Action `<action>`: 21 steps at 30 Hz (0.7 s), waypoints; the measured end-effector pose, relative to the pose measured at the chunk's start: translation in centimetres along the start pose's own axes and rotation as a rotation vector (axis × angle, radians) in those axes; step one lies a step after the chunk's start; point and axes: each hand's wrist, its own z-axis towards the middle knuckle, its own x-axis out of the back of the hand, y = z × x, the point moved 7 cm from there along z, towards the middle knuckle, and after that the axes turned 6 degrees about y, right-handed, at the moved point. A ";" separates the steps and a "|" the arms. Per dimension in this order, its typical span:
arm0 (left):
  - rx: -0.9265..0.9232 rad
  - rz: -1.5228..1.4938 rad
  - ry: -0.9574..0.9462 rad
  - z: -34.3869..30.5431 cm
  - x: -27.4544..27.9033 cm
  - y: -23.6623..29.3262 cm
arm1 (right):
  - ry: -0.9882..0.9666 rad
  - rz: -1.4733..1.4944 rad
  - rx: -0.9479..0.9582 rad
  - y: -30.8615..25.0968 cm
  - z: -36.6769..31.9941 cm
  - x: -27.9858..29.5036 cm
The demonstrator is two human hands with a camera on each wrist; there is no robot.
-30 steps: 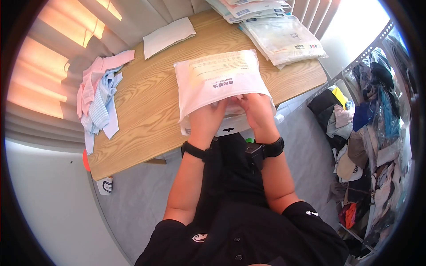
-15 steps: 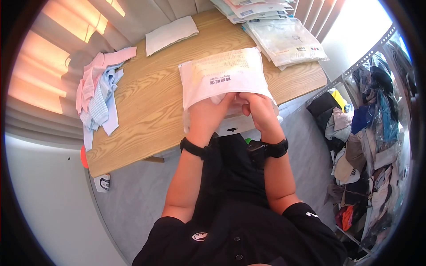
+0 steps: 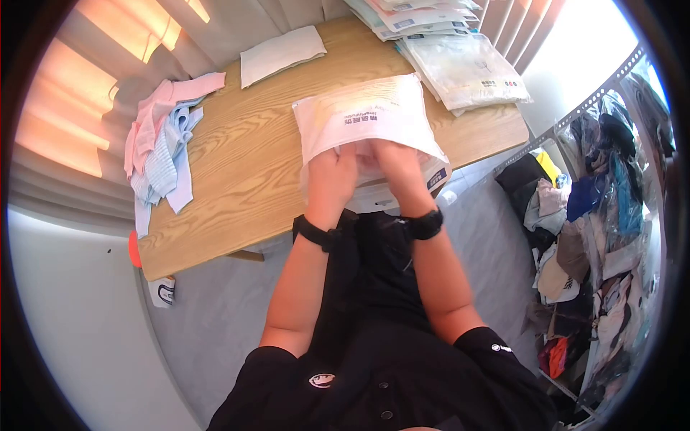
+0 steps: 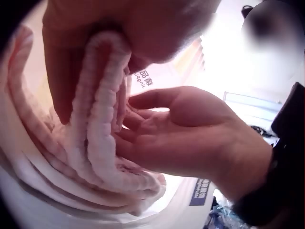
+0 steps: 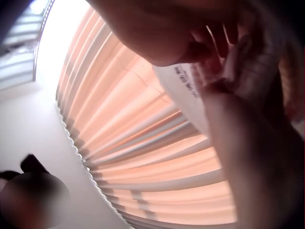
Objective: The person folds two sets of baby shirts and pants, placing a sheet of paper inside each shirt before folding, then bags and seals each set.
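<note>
On the front of the table lies a white printed garment bag [image 3: 366, 108], its mouth facing me. Both my hands are inside the mouth, so their fingertips are hidden in the head view. My left hand [image 3: 332, 183] grips a fold of a pink ribbed garment [image 4: 101, 119], thumb and fingers on either side of it in the left wrist view. Opposite it, my right hand [image 3: 402, 172] reaches in with palm turned up. Its fairly straight fingers [image 4: 147, 136] touch the inner side of that fold.
Pink and blue clothes [image 3: 162, 136] lie at the table's left end. A folded white piece [image 3: 282, 56] is at the back, with a stack of packed bags [image 3: 467, 65] at the back right. Bagged clothes [image 3: 611, 194] crowd a rack on the right.
My right hand has moved left and deeper into the bag's mouth, its fingers now hidden in the head view. A dark label at the bag's right corner has come into sight.
</note>
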 end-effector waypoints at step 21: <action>-0.564 0.469 0.005 -0.5 3.5 5.3 | -0.181 -0.567 0.622 -1.2 -2.1 -7.6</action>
